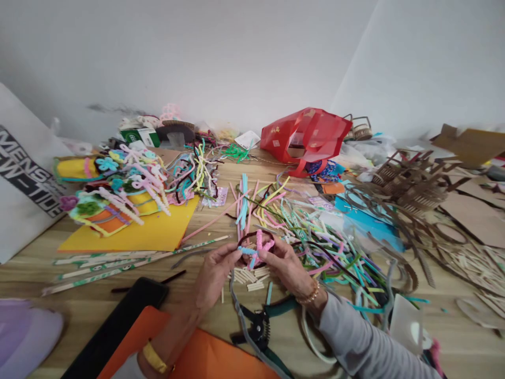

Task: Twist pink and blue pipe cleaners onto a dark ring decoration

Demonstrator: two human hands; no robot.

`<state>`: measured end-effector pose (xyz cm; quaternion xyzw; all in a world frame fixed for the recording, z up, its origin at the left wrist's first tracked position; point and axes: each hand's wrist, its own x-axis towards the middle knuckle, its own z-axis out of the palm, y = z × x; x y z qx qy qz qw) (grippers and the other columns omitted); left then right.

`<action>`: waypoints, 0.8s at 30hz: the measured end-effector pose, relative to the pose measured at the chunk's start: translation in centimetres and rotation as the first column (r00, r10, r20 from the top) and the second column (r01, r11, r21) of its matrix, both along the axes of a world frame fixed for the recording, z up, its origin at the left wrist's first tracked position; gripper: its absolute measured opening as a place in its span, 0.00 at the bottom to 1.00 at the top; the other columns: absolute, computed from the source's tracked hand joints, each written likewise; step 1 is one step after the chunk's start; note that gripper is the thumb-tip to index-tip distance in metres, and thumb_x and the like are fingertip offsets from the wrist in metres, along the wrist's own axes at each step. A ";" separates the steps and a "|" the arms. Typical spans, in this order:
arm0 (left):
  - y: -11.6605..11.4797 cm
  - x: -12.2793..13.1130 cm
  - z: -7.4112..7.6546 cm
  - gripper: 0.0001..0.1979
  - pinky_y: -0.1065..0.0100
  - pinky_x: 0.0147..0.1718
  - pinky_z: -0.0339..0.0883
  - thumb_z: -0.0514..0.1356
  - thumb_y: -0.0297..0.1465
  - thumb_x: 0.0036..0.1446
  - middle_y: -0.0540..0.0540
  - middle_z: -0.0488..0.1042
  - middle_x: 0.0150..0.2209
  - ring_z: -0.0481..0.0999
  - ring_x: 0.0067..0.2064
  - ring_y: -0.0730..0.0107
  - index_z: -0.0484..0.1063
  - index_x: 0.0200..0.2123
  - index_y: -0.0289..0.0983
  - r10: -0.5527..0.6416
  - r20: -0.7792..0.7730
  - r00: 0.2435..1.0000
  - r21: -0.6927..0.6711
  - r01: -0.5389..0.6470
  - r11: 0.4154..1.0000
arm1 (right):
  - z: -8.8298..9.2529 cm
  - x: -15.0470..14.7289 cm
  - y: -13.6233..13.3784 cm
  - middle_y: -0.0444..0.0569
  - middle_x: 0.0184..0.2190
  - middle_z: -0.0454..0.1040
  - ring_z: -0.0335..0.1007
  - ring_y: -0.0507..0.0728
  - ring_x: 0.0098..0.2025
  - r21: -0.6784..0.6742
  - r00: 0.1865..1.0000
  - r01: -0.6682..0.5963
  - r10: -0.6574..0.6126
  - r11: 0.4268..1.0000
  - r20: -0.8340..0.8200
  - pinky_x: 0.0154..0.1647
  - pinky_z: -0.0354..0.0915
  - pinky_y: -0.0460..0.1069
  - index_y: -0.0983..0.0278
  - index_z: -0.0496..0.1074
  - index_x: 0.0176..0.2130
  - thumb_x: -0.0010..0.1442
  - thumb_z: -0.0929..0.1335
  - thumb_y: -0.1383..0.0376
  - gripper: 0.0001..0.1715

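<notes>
Both my hands meet over the middle of the table around a small piece made of pipe cleaners. My left hand (216,271) pinches a light blue pipe cleaner (248,251) between thumb and fingers. In my right hand (290,266), thumb and fingers close on a pink pipe cleaner (260,239) bent into short arms. A dark brown pipe cleaner (246,237) curves in a ring around both. Just beneath lie several short wooden sticks (248,276). A pair of dark green-handled pliers (260,326) rests nearer to me.
Loose pipe cleaners (335,258) spread to the right. Finished pipe-cleaner flowers (130,179) lie on yellow card (158,234) at left. A red bag (280,137) stands at the back, small brown baskets (414,184) at right. Orange card (213,355) and a black phone-like object (122,321) lie in front.
</notes>
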<state>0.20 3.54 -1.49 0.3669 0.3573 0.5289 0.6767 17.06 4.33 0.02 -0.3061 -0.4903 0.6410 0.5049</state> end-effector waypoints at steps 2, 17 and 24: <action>0.0 -0.1 -0.3 0.07 0.71 0.36 0.66 0.66 0.29 0.49 0.48 0.80 0.31 0.75 0.32 0.71 0.78 0.34 0.35 0.017 -0.090 0.996 -0.001 -0.018 1.000 | 0.0 0.0 -0.1 0.44 0.31 0.71 0.65 0.52 0.34 0.007 1.000 -0.022 0.022 1.000 0.011 0.39 0.63 0.47 0.62 0.73 0.36 0.52 0.72 0.60 0.12; -0.1 0.1 0.5 0.07 0.74 0.21 0.61 0.69 0.30 0.43 0.49 0.73 0.21 0.68 0.22 0.75 0.75 0.24 0.33 -0.117 0.152 0.981 -0.145 0.139 0.980 | -1.1 0.6 0.1 0.42 0.23 0.66 0.59 0.48 0.23 -0.149 0.994 -0.060 0.073 0.987 0.084 0.24 0.57 0.43 0.65 0.73 0.34 0.55 0.69 0.53 0.18; -0.1 -0.1 0.0 0.08 0.74 0.24 0.60 0.67 0.32 0.47 0.50 0.71 0.21 0.67 0.23 0.76 0.74 0.24 0.32 -0.165 0.043 0.985 -0.117 0.169 0.979 | -1.4 0.8 0.0 0.40 0.20 0.68 0.59 0.46 0.18 -0.156 0.983 -0.083 0.107 0.984 0.152 0.19 0.54 0.41 0.65 0.70 0.33 0.54 0.70 0.55 0.16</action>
